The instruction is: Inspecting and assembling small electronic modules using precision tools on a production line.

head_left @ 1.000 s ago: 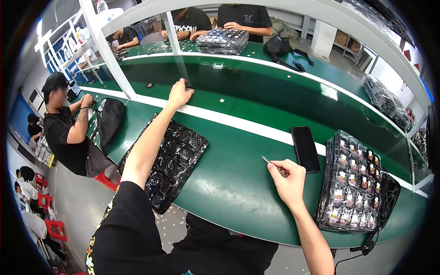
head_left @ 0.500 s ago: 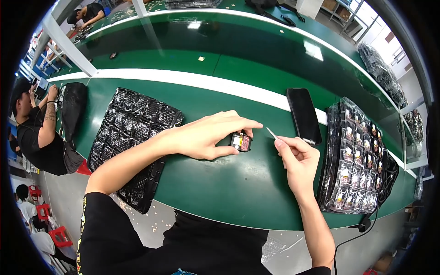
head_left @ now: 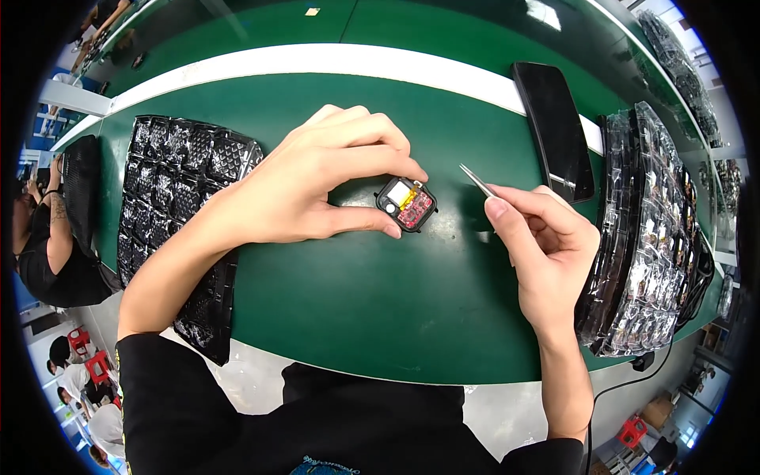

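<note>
A small black square device case, open on top, lies on the green bench in front of me. Inside it show a red circuit board, a white block and a strip of yellow tape. My left hand has thumb and index finger at opposite edges of this case, gripping it. To the right, my right hand pinches a pair of pointed metal tweezers. Their tips point up and left, apart from the case.
Black moulded trays lie under and beside my left forearm. At the right, a stack of clear trays holds several small electronic parts, with a black cable beside it. A black phone lies near the white strip. Another person sits at the far left.
My view has tilted down and nearer. My left index finger, stretched toward the tweezers before, now bends to the device case's edge. The case shows more fully; the tweezers stay in my right hand.
</note>
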A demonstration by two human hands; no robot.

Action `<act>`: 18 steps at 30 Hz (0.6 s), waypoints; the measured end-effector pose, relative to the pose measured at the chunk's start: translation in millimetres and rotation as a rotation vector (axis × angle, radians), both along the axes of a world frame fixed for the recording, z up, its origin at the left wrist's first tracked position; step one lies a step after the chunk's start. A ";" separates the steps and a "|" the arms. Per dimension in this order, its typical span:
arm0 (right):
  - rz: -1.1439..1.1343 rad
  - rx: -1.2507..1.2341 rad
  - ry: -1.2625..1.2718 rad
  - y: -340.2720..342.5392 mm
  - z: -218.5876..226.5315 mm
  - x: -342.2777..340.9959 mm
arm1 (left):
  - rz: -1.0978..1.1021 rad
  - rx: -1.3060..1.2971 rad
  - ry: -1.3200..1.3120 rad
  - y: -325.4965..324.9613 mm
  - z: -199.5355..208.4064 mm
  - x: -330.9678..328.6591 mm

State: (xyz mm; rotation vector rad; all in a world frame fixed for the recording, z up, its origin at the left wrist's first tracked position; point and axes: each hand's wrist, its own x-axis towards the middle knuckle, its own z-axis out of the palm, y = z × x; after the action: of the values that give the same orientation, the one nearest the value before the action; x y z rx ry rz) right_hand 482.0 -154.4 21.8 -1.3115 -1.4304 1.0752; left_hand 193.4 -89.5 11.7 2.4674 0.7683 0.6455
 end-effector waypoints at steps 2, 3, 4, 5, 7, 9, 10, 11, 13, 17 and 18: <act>0.024 0.070 0.011 -0.2 -5.8 0.1 | 0.021 -0.110 0.002 -2.3 4.6 1.4; 0.024 0.058 0.010 0.3 -8.5 0.7 | 0.045 -0.207 0.007 -3.1 5.8 1.4; 0.060 0.099 -0.017 0.4 -10.5 2.0 | 0.043 -0.171 -0.005 -2.7 4.9 2.6; 0.095 0.139 -0.045 0.6 -12.6 2.8 | 0.042 -0.182 -0.006 -2.0 4.3 2.7; 0.091 0.190 -0.089 2.3 -16.4 0.4 | 0.013 -0.137 0.006 -0.5 2.6 2.4; 0.113 0.261 -0.179 2.1 -16.0 -2.1 | 0.012 -0.143 -0.028 0.6 -0.2 4.0; 0.096 0.276 -0.187 2.0 -16.2 -5.2 | 0.021 -0.143 -0.028 0.3 0.2 4.2; 0.096 0.267 -0.187 0.4 -12.1 -6.1 | 0.029 -0.143 -0.029 0.3 0.5 4.4; 0.169 0.169 -0.286 -1.9 -2.9 -8.5 | 0.027 -0.145 -0.026 0.7 -1.4 3.2; 0.162 0.154 -0.294 -2.2 -4.8 -11.3 | 0.031 -0.128 -0.016 0.4 -2.5 5.3; 0.168 0.163 -0.289 -1.7 -5.5 -11.3 | 0.034 -0.138 -0.029 0.6 -3.0 5.7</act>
State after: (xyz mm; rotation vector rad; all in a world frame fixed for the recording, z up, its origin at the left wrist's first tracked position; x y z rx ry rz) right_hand 470.6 -156.1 16.2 -1.2837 -1.8310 0.8773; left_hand 199.2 -88.9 8.6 2.3201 0.8169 0.6185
